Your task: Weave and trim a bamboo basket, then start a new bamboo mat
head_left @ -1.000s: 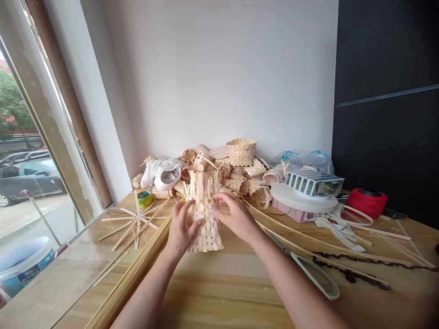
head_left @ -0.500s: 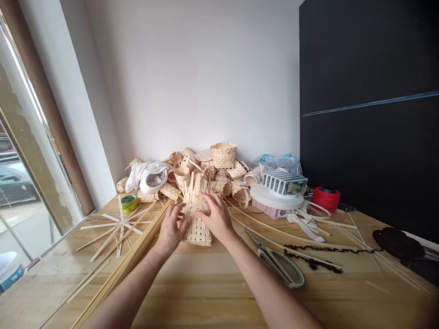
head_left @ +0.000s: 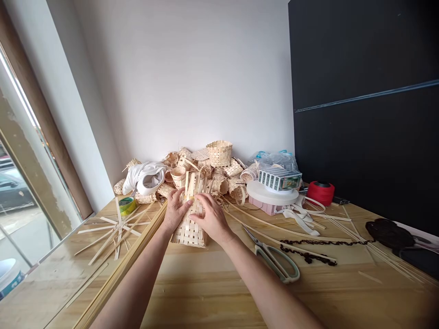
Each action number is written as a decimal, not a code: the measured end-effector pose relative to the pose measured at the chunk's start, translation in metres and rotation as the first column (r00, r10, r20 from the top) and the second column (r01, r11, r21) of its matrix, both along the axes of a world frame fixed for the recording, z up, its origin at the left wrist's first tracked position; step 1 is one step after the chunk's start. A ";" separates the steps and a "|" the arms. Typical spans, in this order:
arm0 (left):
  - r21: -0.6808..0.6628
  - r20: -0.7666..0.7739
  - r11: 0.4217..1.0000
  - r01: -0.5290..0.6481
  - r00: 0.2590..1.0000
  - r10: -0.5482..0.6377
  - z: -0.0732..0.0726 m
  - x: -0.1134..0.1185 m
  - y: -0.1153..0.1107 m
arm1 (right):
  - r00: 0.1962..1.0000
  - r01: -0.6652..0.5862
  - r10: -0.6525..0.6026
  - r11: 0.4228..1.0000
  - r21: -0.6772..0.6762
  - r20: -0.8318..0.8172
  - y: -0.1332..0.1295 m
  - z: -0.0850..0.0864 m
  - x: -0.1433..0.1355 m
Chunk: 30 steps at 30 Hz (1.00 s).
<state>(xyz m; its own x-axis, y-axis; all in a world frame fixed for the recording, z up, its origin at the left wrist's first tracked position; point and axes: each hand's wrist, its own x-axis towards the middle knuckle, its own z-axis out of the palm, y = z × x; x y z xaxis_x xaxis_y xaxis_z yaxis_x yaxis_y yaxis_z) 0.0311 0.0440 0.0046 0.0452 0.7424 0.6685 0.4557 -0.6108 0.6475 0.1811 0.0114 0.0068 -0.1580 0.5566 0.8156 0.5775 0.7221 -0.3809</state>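
Basket (head_left: 189, 234) here, mid-table (head_left: 206, 292), between the left and right edges: looks light, springy, dry rather than slippery, its thin upright strips the fragile bit; best held by the firmer woven sides. On the left, the left hand (head_left: 176, 212) is clamped on its upper side, thumb across the front, and that thumb's moved up since the last frame. Over right, the right hand (head_left: 213, 219) has thumb and forefinger apart at the front, now nearer the left thumb.
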 end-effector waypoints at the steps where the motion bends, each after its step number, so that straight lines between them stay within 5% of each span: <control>1: -0.009 0.012 1.000 -0.003 1.000 0.003 0.000 -0.001 0.000 | 1.000 -0.006 0.006 1.000 0.002 0.001 -0.001 0.000 0.000; 7: -0.044 0.044 0.999 0.008 0.999 -0.006 0.004 -0.010 -0.010 | 0.998 -0.049 0.049 0.999 0.010 -0.043 -0.004 0.002 -0.002; 12: -0.002 0.027 1.000 -0.002 1.000 0.002 0.007 -0.010 -0.027 | 0.996 0.048 -0.049 0.999 -0.019 -0.076 -0.011 0.010 -0.004; 20: 0.112 -0.011 0.980 -0.163 0.986 0.166 0.003 0.000 -0.056 | 0.996 0.076 -0.072 0.995 0.062 -0.054 -0.016 0.017 -0.006; 30: 0.095 0.064 0.991 -0.090 0.994 0.084 0.000 -0.008 -0.055 | 0.998 0.041 -0.033 0.992 0.118 -0.062 -0.023 0.015 -0.013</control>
